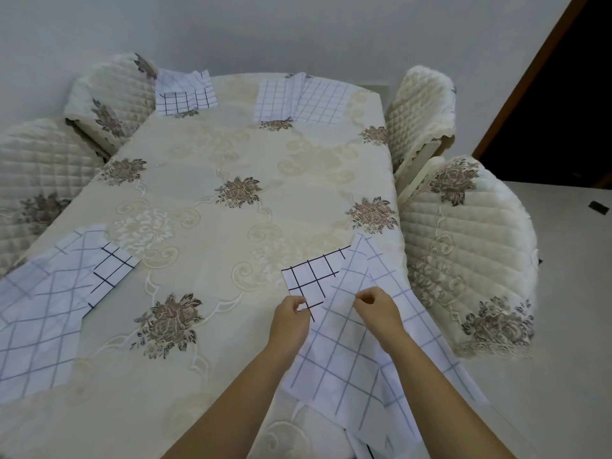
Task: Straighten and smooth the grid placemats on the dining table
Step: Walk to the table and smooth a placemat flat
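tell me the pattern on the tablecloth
Cream tablecloth with brownish flower bouquets and pale scrollwork, seen in the head view.

Near-left placemat (36,313) cut by frame edge

There is one camera, worn on the person's head. It looks forward and down from above the near end of the table (231,154). Both arms reach out from the bottom edge, so the near end is very close. The far end, the chairs (463,246) on both sides and the wall (298,28) look small and bent by the wide lens.
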### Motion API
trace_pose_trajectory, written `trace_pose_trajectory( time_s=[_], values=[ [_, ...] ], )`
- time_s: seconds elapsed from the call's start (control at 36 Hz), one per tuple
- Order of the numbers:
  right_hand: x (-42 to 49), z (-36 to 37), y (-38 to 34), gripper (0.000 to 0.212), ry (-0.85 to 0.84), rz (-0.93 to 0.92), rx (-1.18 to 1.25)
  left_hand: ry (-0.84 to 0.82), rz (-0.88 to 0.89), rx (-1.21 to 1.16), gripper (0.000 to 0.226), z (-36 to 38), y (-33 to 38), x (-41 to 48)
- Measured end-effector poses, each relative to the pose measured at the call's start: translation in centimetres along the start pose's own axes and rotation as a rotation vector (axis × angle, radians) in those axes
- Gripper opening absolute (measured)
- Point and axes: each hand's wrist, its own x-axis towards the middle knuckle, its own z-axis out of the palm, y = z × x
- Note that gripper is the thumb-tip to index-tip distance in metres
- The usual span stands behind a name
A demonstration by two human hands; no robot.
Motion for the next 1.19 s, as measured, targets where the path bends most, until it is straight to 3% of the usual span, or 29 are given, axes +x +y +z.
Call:
trace_pose_trajectory(
  time_s=[0.14,0.22,0.39,0.5,0.58,0.67,0.75,0.83,0.92,1.19],
  values=[
    [0.6,0.0,0.5,0.028,0.058,-0.005,-0.138,0.016,-0.142,-0.060,0.041,-0.1,0.2,1.1],
    [0.9,-0.1,0.9,0.034,0.113,0.028,-0.206,0.022,-0.193,-0.127,0.016,0.0,0.1,1.8],
    [1.4,-0.5,1.8,0.055,0.114,0.159,-0.182,0.028,-0.331,-0.263,0.014,0.4,-0.1,3.4],
    [1.6,-0.7,1.9,0.045,0.035,0.197,-0.081,0.015,-0.337,-0.229,0.013,0.4,0.1,3.6],
    [1.5,-0.6,2.0,0.030,-0.002,0.167,-0.092,-0.036,-0.353,-0.186,0.026,0.4,-0.2,3.2],
    [1.5,-0.4,2.0,0.014,-0.016,0.155,-0.103,-0.075,-0.309,-0.119,0.025,0.1,-0.6,2.6],
    [1.7,0.0,2.0,0.032,-0.010,0.128,-0.078,-0.083,-0.222,-0.020,0.014,-0.4,-1.3,2.3],
    [1.9,0.4,1.7,0.033,-0.019,0.127,-0.017,-0.090,-0.125,0.066,0.030,-1.2,-1.6,2.5],
    [2.0,0.8,1.1,0.010,-0.045,0.135,0.068,-0.067,-0.051,0.118,0.039,-2.5,-1.2,2.8],
    [1.5,3.7,-1.6,0.019,-0.142,0.138,0.193,0.012,0.083,0.242,0.049,-7.7,0.5,5.2]
  ],
)
